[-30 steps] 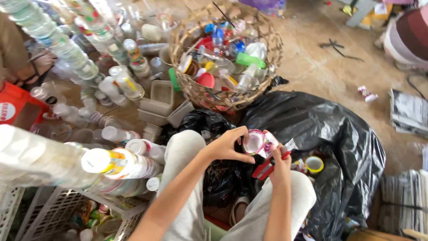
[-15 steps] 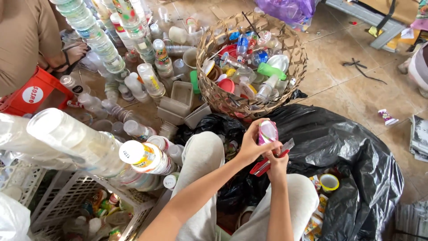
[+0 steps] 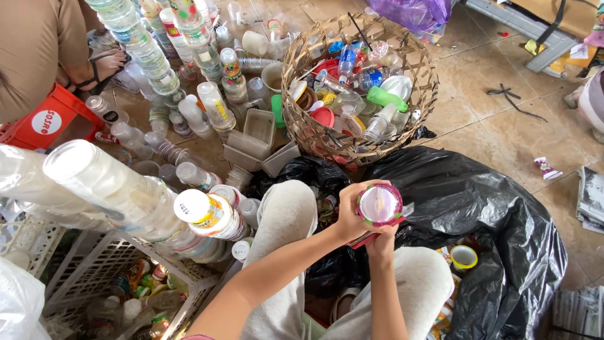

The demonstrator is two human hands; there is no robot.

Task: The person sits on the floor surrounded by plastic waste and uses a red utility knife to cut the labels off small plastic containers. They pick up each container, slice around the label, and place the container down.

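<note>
Head view, looking down at a seated person's lap in pale trousers. The left hand (image 3: 348, 217) curls around the side of a small plastic cup (image 3: 379, 205), thumb and fingers clasping its wall so the round mouth, with a pink rim and white foil seal, faces up. The right hand (image 3: 380, 240) is tucked under the cup, gripping its base along with a red tool (image 3: 360, 240), probably a cutter; most of the tool is hidden. Held this way, above the knees, the cup is steadied from two sides.

Just beyond the knees lies a black bag (image 3: 478, 208), glossy and crumpled, its mouth open beside the right leg, with a yellow-rimmed cup (image 3: 464, 257) lying on it. To the left, long stacks of clear nested cups (image 3: 113, 189) lie slanted across a white lattice crate (image 3: 94, 271).

Farther off sits a round woven basket (image 3: 302, 119), heaped with bottles, lids and tubs in mixed colours. More cup stacks and loose clear cups litter the tiled floor (image 3: 491, 119). At far left, another person's tan sleeve (image 3: 38, 50) rests near a red crate (image 3: 44, 119).
</note>
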